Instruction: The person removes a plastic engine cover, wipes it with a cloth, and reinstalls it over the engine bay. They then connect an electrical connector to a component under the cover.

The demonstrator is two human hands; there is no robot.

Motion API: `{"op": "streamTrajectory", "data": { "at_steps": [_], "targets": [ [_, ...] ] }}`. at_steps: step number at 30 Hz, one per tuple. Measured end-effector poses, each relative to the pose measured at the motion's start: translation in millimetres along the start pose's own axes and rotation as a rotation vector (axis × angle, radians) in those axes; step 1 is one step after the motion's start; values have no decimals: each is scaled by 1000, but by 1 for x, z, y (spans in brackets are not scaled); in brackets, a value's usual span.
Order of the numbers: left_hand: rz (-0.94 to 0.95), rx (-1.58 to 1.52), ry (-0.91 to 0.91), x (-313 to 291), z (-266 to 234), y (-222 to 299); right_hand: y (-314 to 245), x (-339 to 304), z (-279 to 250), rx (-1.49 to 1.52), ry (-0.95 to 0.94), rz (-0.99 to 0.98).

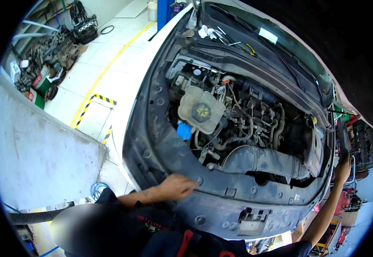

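Note:
My left hand [178, 186] is over the black front panel [212, 185] of the open engine bay. It looks loosely open, fingers pointing right, with no object visible in it. At the far right my right hand [343, 169] is raised beside the car, its fingers closed round a long dark flat piece [344, 136] whose exact kind I cannot make out. In the bay are a cloudy coolant tank [190, 103] with a black cap [201, 112], a blue cap [184, 130], hoses, wiring and a grey air duct [263, 162].
White rag [204, 31], thin tools and a yellow-handled tool [250, 49] lie below the windscreen [276, 34]. Engine parts [45, 55] are piled at the far left. A pale panel [45, 150] stands left of the car; red equipment [345, 203] is on the right.

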State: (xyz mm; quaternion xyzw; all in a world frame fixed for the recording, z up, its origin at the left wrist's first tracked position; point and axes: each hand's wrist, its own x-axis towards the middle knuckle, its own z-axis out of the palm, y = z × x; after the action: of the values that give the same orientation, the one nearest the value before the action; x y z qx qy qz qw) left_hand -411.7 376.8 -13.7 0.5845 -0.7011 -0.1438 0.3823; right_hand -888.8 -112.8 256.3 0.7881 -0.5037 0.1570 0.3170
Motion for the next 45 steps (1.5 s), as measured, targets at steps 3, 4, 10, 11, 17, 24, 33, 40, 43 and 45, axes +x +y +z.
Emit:
{"op": "streamTrajectory", "data": {
  "at_steps": [3,4,10,11,17,24,33,40,43,45],
  "targets": [
    [11,16,141,1,-68,-4,-93,2,-112,263,107,60],
    [-11,-8,192,-1,-94,-6,-153,-2,-155,454,103,114],
    [-130,-356,365,-9,-221,-45,-344,-52,-258,1735,-112,529],
    [-86,-454,406,-17,-236,-60,-378,-64,-269,1822,-129,589],
    [-256,-1136,282,-70,-332,-118,-571,-88,-323,1963,-518,429],
    [-398,-1548,273,-125,-401,-149,-688,-48,-328,1952,-828,484],
    [-536,-1458,264,-86,-441,-186,-754,-58,-218,2353,-848,797],
    [-497,-1391,195,23,-440,-241,-795,-99,-144,2454,-158,925],
    [-378,-1210,216,70,-442,-283,-815,-113,-121,2250,-82,846],
    [-327,-1249,144,89,-445,-315,-817,-113,-132,2077,-107,834]
  ]
}}
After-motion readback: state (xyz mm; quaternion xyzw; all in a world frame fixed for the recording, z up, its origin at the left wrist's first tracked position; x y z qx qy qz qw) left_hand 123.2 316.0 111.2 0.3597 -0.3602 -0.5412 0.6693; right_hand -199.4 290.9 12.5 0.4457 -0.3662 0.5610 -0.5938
